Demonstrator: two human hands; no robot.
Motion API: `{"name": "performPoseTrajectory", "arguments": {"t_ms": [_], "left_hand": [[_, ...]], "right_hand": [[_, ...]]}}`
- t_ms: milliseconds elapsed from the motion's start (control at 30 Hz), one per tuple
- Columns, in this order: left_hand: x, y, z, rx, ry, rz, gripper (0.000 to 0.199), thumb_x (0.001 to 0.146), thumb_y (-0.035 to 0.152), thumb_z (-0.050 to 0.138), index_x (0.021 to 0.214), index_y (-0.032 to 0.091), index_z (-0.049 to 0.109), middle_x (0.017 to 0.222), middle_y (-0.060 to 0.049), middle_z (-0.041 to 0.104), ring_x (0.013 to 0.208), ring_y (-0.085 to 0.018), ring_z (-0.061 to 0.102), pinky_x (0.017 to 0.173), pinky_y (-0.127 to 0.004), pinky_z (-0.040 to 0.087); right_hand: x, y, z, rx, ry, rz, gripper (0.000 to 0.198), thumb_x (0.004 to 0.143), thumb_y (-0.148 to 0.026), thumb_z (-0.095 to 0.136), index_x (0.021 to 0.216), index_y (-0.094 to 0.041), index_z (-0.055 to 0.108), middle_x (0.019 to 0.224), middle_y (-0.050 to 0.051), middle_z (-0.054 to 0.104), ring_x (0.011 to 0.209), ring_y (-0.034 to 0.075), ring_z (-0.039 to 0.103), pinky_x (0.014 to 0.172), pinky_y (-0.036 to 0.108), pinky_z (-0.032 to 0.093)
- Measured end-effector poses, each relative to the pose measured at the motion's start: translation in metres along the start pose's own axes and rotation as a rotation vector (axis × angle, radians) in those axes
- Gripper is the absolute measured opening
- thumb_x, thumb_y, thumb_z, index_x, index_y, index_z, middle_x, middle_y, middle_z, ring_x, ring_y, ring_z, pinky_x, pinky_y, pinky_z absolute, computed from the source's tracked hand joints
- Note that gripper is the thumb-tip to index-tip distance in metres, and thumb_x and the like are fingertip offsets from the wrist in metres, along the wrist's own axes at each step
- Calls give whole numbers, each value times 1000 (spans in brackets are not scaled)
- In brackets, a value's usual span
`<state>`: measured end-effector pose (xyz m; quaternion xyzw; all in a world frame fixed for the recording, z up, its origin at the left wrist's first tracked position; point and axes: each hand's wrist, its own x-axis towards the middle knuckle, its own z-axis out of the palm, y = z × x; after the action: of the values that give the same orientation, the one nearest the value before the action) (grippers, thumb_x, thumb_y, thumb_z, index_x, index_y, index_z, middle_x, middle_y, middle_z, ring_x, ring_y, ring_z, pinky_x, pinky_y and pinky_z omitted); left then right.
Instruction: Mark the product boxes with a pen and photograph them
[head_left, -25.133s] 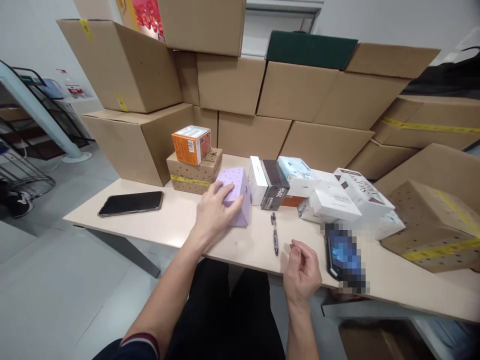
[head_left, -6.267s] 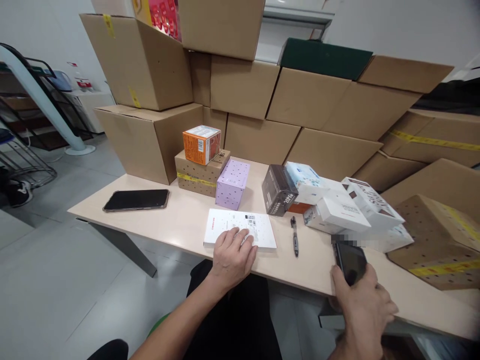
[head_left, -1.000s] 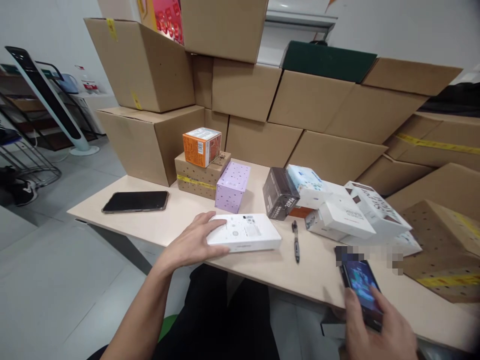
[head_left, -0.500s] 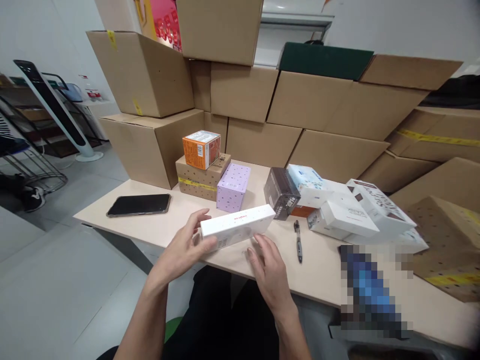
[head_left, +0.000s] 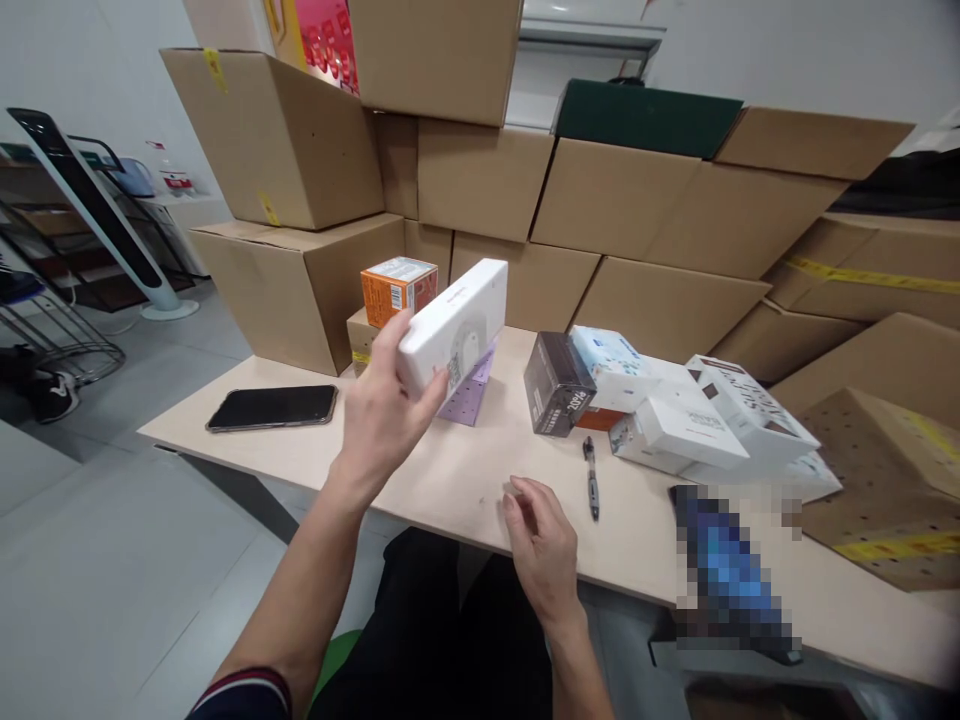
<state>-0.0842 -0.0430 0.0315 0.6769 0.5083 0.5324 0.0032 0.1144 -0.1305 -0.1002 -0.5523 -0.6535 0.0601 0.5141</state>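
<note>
Currently, the left grip (head_left: 390,410) clasps the near end of a white box (head_left: 461,318), held tilted above the tabletop (head_left: 442,470). Just beyond that grip is a purple box (head_left: 465,404), partly hidden. The right grip (head_left: 544,540), loosely curled with a narrow thumb gap, has a pen (head_left: 592,480) to its right.

Left hand (head_left: 375,415) lifted, gripping the near end of a slim white box (head_left: 454,325); right hand (head_left: 541,540) loosely curled, nearer the body and to the box's right.
The left forearm (head_left: 296,570) slants up toward the box from the left, the wrist (head_left: 351,487) nearly in line with it; the thumb (head_left: 433,393) presses the box's near side while the fingers wrap its left end. The right forearm (head_left: 581,655) points up toward the box but stays well apart, thumb and forefinger tips close together. Dark-trousered legs (head_left: 502,630) sit on the body side of the box.
</note>
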Motion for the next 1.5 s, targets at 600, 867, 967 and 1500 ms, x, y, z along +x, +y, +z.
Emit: {"name": "performPoseTrajectory", "arguments": {"t_ms": [600,867,967,1500], "left_hand": [[-11,63,103,258,-209,472,33,94,46,52,117,24,60,127,-13,52,100,-26,57,78,-38,53],[5,94,174,352,-518,189,49,88,56,56,115,15,53,118,-15,50,94,-30,63,69,-37,55],[-1,86,160,326,-546,153,34,89,37,55,115,14,51,115,-15,51,95,-29,65,73,-38,55],[-94,-37,22,-624,-451,-226,66,83,31,69,142,24,39,143,-11,50,129,-24,54,112,-41,43]], "right_hand": [[-7,0,-2,110,150,47,13,94,-20,54,99,-21,66,91,3,71,80,13,68,73,25,55],[-12,4,-2,212,192,123,15,95,-23,51,97,-20,66,86,2,69,68,12,66,64,25,55],[-13,5,-3,248,200,158,16,96,-25,51,97,-19,66,85,2,68,66,11,65,64,25,55],[4,11,-1,186,238,394,62,92,-43,53,146,-16,41,146,18,49,135,29,47,112,52,37]]}}
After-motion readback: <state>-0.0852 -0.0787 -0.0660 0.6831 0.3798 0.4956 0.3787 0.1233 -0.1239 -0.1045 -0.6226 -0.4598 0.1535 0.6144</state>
